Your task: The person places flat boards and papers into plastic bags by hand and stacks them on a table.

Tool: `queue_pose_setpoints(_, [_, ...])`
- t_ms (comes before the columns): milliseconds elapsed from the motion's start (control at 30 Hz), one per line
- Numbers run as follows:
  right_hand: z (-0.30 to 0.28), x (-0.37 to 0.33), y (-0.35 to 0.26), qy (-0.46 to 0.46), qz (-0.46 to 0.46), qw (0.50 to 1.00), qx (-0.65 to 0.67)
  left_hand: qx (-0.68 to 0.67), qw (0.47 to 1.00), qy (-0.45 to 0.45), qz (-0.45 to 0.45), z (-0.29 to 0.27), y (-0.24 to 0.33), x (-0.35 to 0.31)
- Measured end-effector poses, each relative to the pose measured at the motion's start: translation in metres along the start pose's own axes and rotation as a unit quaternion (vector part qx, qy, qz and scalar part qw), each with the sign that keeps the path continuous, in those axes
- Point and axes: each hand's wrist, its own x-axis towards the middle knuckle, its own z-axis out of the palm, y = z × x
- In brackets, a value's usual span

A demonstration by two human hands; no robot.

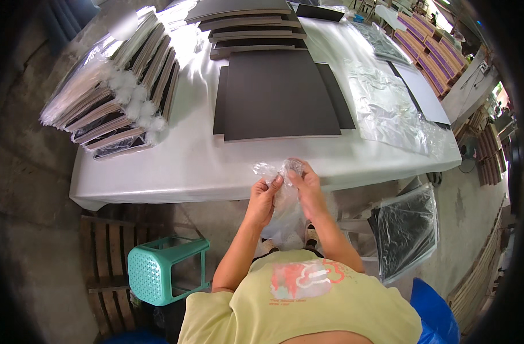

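Note:
Both my hands grip the gathered top of a clear plastic bag (288, 203) just off the table's near edge. My left hand (265, 198) pinches it with the thumb on top. Close beside it, my right hand (309, 188) has its fingers closed on the same crumpled film, and the rest of the bag hangs down toward my feet. Beyond my hands, a dark flat board (279, 94) with a pale edge lies on top of other dark boards on the table. What the bag holds, if anything, I cannot make out.
A white-covered table (187, 166) spans the view. Plastic-wrapped board stacks (118, 97) stand at its left, more dark boards (247, 26) at the back, clear plastic sheets (382, 106) at the right. A green stool (164, 269) is lower left; wrapped dark sheets (405, 229) are lower right.

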Motion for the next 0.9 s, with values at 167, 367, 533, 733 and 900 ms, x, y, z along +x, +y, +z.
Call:
queue_pose_setpoints(167, [-0.036, 0.041, -0.013, 0.035, -0.021, 0.992, 0.116, -0.109, 0.969, 0.165, 0.151, -0.044, 0.025, -0.005])
queue_pose_setpoints(367, [-0.060, 0.050, -0.058, 0.034, -0.211, 0.931, -0.297, 0.229, 0.801, 0.404, 0.377, -0.116, 0.129, -0.068])
queue_pose_setpoints(533, [0.016, 0.019, -0.029, -0.070, -0.176, 0.928, -0.320, 0.409, 0.856, 0.070, 0.308, -0.010, 0.080, -0.024])
queue_pose_setpoints(733, [0.033, 0.022, -0.028, -0.128, -0.198, 0.910, -0.342, 0.256, 0.955, 0.040, 0.145, 0.014, 0.085, -0.001])
queue_pose_setpoints(900, [0.029, 0.031, -0.043, -0.101, -0.129, 0.941, -0.297, 0.331, 0.926, 0.036, 0.179, 0.011, 0.080, 0.005])
